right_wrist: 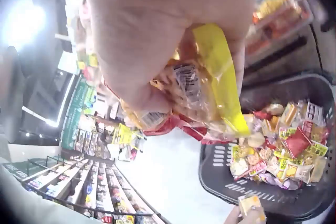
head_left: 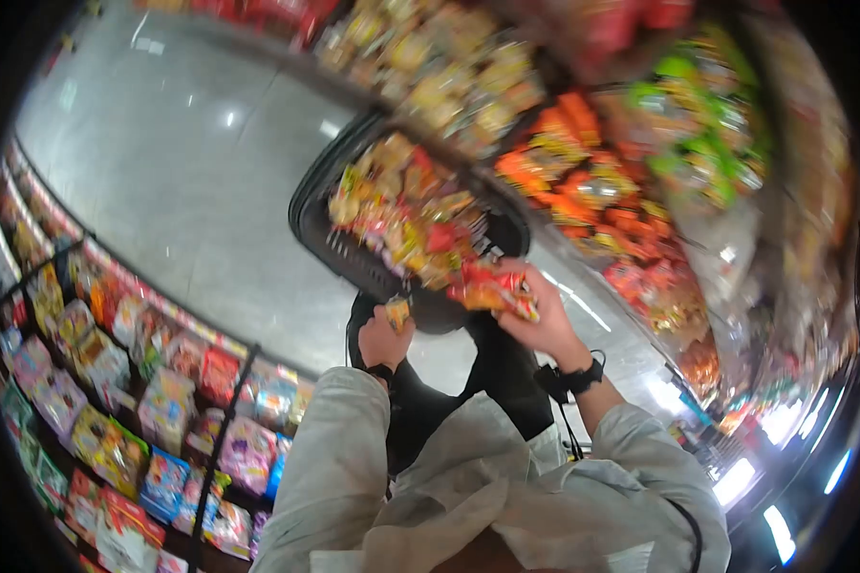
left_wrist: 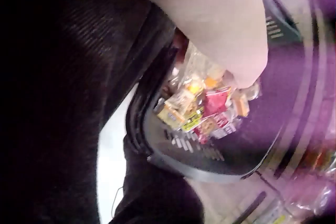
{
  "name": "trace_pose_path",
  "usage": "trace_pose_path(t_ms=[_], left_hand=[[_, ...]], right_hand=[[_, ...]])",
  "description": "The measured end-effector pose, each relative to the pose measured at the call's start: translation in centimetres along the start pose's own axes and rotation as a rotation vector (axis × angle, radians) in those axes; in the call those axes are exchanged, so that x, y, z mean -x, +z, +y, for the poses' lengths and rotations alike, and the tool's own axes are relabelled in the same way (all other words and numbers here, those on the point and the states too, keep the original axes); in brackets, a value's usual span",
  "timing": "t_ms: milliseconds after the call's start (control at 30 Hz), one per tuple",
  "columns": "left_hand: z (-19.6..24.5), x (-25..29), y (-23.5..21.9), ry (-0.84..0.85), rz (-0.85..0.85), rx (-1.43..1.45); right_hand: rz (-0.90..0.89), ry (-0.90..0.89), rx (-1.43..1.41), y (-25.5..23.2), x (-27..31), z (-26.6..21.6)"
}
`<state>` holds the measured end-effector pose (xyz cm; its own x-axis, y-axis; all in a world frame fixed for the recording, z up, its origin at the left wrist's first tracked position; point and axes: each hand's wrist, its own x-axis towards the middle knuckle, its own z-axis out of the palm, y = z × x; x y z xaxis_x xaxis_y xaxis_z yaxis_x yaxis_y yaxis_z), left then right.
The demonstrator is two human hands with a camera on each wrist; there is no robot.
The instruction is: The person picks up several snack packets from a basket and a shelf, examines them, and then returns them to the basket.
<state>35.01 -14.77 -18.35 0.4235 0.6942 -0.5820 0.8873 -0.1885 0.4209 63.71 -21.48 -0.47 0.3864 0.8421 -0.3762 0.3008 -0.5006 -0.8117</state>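
Observation:
My right hand (head_left: 550,323) grips red and clear snack packets (head_left: 495,290) over the near right edge of a dark shopping basket (head_left: 306,250). In the right wrist view, clear film with barcodes (right_wrist: 188,81) and a yellow strip show beneath the fingers. My left hand (head_left: 382,344), just short of the basket's near side, pinches a small yellowish wrapped snack (head_left: 397,311). Many small wrapped snacks (head_left: 368,202) lie heaped in the basket, among them a red packet (right_wrist: 297,142). The left wrist view hides most of what the left fingers hold.
Bins of packaged snacks, some yellowish (head_left: 468,76), some orange (head_left: 583,181), some green (head_left: 678,95), run along the far and right sides. A shelf of bagged goods (head_left: 167,406) stands at left. Grey floor (head_left: 191,153) shows between them. My legs are close below the basket.

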Motion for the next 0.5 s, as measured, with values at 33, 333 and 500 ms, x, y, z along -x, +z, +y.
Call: trace_pose_path(t_ms=[33, 333, 500], left_hand=[[0.6, -0.5, -0.6, 0.029, -0.008, 0.003], [-3.0, -5.5, -11.2, -0.352, -0.317, 0.940], [-4.3, -4.6, -18.8, -0.215, -0.280, 0.856]], right_hand=[[0.015, 0.049, -0.080, -2.0, 2.3, -2.9], [0.689, 0.398, -0.749, -9.2, 25.4, -12.8], [1.013, 0.227, -1.134, -1.8, 31.3, -17.7]])
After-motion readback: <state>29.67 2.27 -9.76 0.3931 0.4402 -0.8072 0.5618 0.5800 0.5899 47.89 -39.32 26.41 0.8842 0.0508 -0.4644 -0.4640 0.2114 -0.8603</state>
